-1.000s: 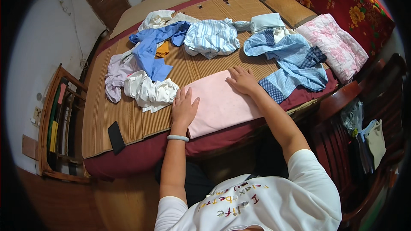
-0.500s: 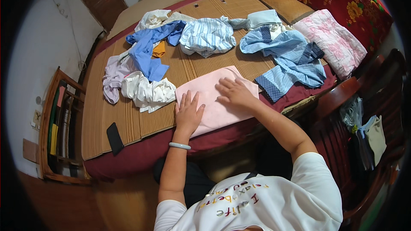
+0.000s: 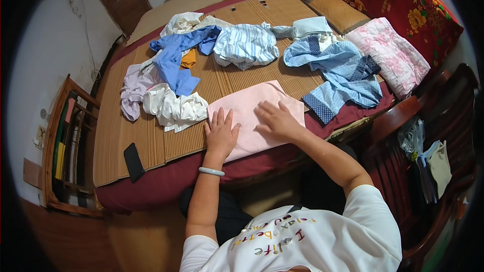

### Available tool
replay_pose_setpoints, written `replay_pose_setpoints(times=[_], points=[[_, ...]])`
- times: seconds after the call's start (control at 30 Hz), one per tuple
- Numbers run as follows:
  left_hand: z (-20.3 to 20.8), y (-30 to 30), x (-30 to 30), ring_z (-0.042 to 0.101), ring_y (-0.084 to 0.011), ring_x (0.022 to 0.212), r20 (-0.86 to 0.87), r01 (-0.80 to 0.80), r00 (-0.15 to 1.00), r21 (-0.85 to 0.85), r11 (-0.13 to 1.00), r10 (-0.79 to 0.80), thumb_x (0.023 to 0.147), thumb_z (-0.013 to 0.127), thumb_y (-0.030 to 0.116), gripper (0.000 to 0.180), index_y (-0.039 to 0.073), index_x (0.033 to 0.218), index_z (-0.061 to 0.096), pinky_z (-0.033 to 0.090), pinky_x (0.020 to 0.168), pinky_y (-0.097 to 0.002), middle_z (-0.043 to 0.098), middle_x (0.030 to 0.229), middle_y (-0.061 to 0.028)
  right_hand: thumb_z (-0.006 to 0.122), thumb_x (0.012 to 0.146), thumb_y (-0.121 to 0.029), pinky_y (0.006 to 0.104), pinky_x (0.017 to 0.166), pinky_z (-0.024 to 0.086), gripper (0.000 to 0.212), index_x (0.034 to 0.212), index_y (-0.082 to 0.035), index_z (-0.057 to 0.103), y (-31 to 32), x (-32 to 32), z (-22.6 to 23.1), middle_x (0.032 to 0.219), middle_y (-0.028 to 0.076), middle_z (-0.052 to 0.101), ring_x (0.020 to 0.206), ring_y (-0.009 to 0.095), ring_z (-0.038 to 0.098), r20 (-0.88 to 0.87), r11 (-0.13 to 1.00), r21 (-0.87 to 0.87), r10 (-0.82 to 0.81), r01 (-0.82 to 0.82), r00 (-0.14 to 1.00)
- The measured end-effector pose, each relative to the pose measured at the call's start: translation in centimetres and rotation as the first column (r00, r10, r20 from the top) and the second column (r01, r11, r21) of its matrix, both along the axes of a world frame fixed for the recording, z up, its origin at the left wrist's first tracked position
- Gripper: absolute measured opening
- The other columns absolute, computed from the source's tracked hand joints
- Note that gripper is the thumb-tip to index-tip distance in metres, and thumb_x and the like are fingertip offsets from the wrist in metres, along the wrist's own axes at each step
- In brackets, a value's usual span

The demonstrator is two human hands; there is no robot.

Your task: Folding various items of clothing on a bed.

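In the head view, one pink cloth [image 3: 246,102] lies flat at the near edge of the bed [image 3: 156,185], its long axis running left to right, the right end angled slightly away from the person. Two hands are over it: the left hand [image 3: 221,134] flat at its left edge, the right hand [image 3: 279,120] across its middle. Each grip is wide, fingers spread, holding nothing. One bangle [image 3: 211,172] circles the left wrist; one white-and-blue striped garment [image 3: 246,45] lies beyond.

Bed [image 3: 156,189] covered by brown mat [image 3: 237,78], pink cloth [image 3: 247,100] laid near, black phone [image 3: 133,162] set near left, white garment [image 3: 174,112] heaped left, light-blue garment [image 3: 345,81] spread right
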State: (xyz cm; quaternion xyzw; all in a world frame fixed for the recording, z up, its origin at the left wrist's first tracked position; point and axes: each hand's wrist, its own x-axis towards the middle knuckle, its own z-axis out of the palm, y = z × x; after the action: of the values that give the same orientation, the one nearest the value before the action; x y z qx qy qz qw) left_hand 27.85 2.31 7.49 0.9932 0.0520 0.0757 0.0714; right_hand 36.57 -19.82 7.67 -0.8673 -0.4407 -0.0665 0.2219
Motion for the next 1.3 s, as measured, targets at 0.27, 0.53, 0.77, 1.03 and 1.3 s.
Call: replay_pose_setpoints(times=[0.27,0.53,0.77,1.03,1.3], points=[[0.0,0.3,0.0,0.022,-0.0345,0.146,0.000,0.016,1.000,-0.046,0.999,-0.016,0.097,0.046,0.044,0.061,0.016,0.150,0.035,0.021,0.112,-0.0610,0.025,0.158,-0.0150,0.048,0.096,-0.047,0.0515,0.114,0.025,0.056,0.139,-0.010,0.050,-1.3,3.2,-1.0,0.148,0.016,0.042,0.140,0.031,0.036,-0.044,0.998,0.028,-0.063,0.064,0.997],[0.0,0.1,0.0,0.022,-0.0341,0.146,0.000,0.010,1.000,-0.045,0.999,-0.010,0.097,0.046,0.044,0.061,0.016,0.150,0.035,0.020,0.113,-0.0607,0.025,0.158,-0.0149,0.049,0.094,-0.050,0.0544,0.114,0.021,0.066,0.140,-0.003,0.046,-2.6,6.2,-0.9,0.148,0.018,0.040,0.141,0.032,0.034,-0.123,0.949,-0.080,-0.314,0.306,0.941],[0.1,-0.2,0.1,0.022,-0.0342,0.146,-0.014,-0.006,1.000,-0.040,0.999,0.006,0.097,0.046,0.044,0.061,0.016,0.150,0.035,0.019,0.113,-0.0596,0.025,0.158,-0.0151,0.056,0.092,-0.045,0.0564,0.112,0.027,0.058,0.136,-0.007,0.052,1.8,2.3,0.3,0.146,0.016,0.045,0.137,0.033,0.040,0.019,0.993,0.007,0.121,-0.121,0.993],[-0.1,0.2,0.1,0.022,-0.0344,0.146,0.003,0.006,1.000,-0.036,0.999,-0.006,0.098,0.046,0.042,0.059,0.016,0.150,0.035,0.018,0.114,-0.0594,0.025,0.158,-0.0153,0.043,0.096,-0.051,0.0521,0.114,0.023,0.063,0.143,-0.010,0.045,2.8,6.4,-0.8,0.151,0.016,0.039,0.142,0.029,0.033,-0.015,0.988,-0.103,-0.116,0.113,0.993],[1.6,-2.2,0.1,0.023,-0.0356,0.145,-0.051,-0.067,0.996,0.004,0.998,0.068,0.098,0.044,0.042,0.058,0.014,0.148,0.038,0.015,0.116,-0.0569,0.030,0.156,-0.0168,0.040,0.096,-0.052,0.0519,0.117,0.018,0.065,0.146,-0.011,0.040,1.1,9.1,-1.7,0.155,0.014,0.033,0.145,0.028,0.026,-0.069,0.942,-0.166,-0.306,0.291,0.950]])
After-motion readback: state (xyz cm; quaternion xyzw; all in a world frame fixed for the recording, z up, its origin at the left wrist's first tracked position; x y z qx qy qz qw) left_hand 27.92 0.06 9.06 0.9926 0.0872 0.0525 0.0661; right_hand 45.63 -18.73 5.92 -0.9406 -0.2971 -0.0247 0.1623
